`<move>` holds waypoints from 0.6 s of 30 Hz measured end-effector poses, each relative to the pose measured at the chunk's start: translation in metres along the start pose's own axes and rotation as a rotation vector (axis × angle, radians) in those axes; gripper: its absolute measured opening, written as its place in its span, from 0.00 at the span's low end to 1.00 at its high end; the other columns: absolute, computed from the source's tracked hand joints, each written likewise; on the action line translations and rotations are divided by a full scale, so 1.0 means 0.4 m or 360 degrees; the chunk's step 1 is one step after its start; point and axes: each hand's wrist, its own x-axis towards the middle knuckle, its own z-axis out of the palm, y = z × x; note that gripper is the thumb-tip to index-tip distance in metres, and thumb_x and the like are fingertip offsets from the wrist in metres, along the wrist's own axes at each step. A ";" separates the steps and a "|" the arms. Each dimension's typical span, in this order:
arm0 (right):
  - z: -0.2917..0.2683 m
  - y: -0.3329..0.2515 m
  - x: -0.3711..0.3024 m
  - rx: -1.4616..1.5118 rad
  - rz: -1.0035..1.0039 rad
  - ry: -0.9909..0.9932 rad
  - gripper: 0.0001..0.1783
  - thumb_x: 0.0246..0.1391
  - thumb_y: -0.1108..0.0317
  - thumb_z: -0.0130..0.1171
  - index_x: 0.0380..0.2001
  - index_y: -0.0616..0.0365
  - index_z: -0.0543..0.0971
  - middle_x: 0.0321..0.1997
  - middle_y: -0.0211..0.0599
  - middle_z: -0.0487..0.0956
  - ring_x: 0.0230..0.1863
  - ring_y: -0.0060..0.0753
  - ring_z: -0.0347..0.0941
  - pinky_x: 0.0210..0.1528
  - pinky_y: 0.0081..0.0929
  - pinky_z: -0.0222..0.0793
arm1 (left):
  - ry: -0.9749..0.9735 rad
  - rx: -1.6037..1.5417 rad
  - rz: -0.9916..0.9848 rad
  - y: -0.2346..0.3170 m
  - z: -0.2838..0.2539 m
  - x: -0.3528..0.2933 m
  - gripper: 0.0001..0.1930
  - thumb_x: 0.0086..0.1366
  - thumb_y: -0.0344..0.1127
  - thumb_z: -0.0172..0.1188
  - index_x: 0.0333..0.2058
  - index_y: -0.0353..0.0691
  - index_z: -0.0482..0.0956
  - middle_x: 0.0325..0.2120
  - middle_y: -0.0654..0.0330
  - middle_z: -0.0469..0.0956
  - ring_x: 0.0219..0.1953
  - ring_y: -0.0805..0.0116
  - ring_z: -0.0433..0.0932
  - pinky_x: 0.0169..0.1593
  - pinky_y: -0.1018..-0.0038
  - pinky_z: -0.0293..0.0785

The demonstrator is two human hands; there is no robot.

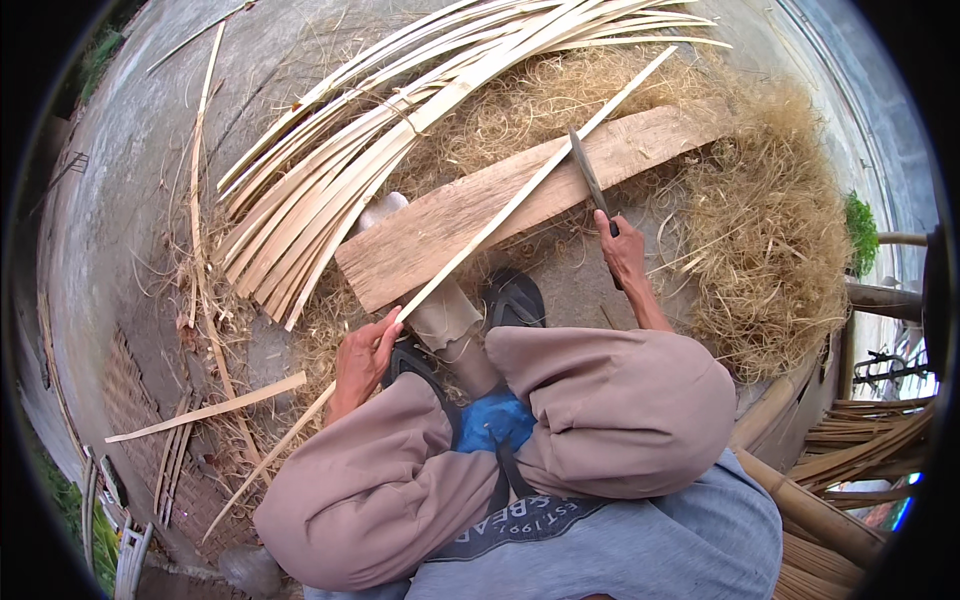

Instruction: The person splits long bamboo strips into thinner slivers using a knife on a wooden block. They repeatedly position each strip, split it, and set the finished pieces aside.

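My left hand (pixel 363 358) pinches a long, pale bamboo strip (pixel 505 212) beside my left knee. From there the strip runs up and to the right, slantwise across a wooden plank (pixel 440 235). In my right hand (pixel 625 252) is the dark handle of a knife (pixel 586 170). Its blade points away from me over the plank and meets or crosses the strip near the far part; whether it presses into the strip I cannot tell. The plank's near end rests over a rounded wooden log (pixel 440 318) between my feet.
A fanned bundle of split bamboo strips (pixel 330 185) lies beyond the plank, tied near its middle. Curly shavings (pixel 765 230) heap up at the right. Loose strips (pixel 210 408) and a woven mat (pixel 140 400) are at the left. A bamboo pole (pixel 810 505) stands at the lower right.
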 end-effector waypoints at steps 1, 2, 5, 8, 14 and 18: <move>-0.002 -0.009 0.007 0.0028 -0.0001 -0.0017 0.33 0.66 0.39 0.60 0.25 0.62 0.77 0.15 0.45 0.73 0.17 0.41 0.69 0.23 0.41 0.65 | 0.0043 -0.0039 0.0048 -0.003 0.004 -0.006 0.16 0.73 0.45 0.61 0.56 0.52 0.85 0.29 0.46 0.83 0.31 0.50 0.82 0.38 0.65 0.76; -0.002 -0.019 0.012 0.0056 -0.0001 -0.0032 0.33 0.66 0.39 0.60 0.25 0.63 0.78 0.14 0.45 0.72 0.17 0.38 0.66 0.23 0.39 0.64 | 0.0028 -0.0031 0.0019 -0.004 0.005 -0.001 0.16 0.73 0.44 0.61 0.57 0.52 0.84 0.30 0.46 0.83 0.31 0.51 0.83 0.39 0.65 0.76; 0.087 -0.094 -0.083 0.0033 -0.0556 -0.0297 0.32 0.66 0.40 0.60 0.28 0.63 0.79 0.16 0.45 0.72 0.18 0.36 0.68 0.25 0.40 0.65 | -0.0035 -0.0021 -0.0099 -0.021 -0.022 -0.025 0.17 0.73 0.44 0.61 0.57 0.51 0.84 0.32 0.45 0.85 0.33 0.55 0.84 0.41 0.65 0.76; 0.049 -0.059 -0.029 -0.0090 -0.0423 -0.0240 0.33 0.64 0.38 0.61 0.27 0.62 0.78 0.18 0.54 0.76 0.22 0.50 0.77 0.29 0.47 0.69 | -0.0067 -0.0158 -0.0136 -0.121 -0.082 -0.115 0.19 0.73 0.44 0.62 0.59 0.47 0.83 0.34 0.46 0.86 0.36 0.62 0.85 0.44 0.66 0.76; -0.145 0.158 0.204 -0.0088 0.0304 0.0248 0.39 0.67 0.35 0.54 0.21 0.65 0.78 0.15 0.49 0.74 0.19 0.46 0.72 0.26 0.46 0.65 | -0.0033 -0.0029 -0.0168 -0.309 -0.133 -0.186 0.20 0.71 0.50 0.65 0.47 0.37 0.86 0.26 0.51 0.85 0.28 0.65 0.79 0.37 0.62 0.75; 0.023 -0.108 -0.012 -0.0018 -0.0098 -0.0443 0.34 0.66 0.39 0.59 0.26 0.65 0.80 0.16 0.56 0.76 0.19 0.51 0.74 0.26 0.47 0.69 | -0.0125 0.0235 -0.0111 -0.132 -0.039 -0.042 0.26 0.71 0.54 0.63 0.23 0.36 0.78 0.16 0.48 0.78 0.20 0.47 0.78 0.28 0.54 0.69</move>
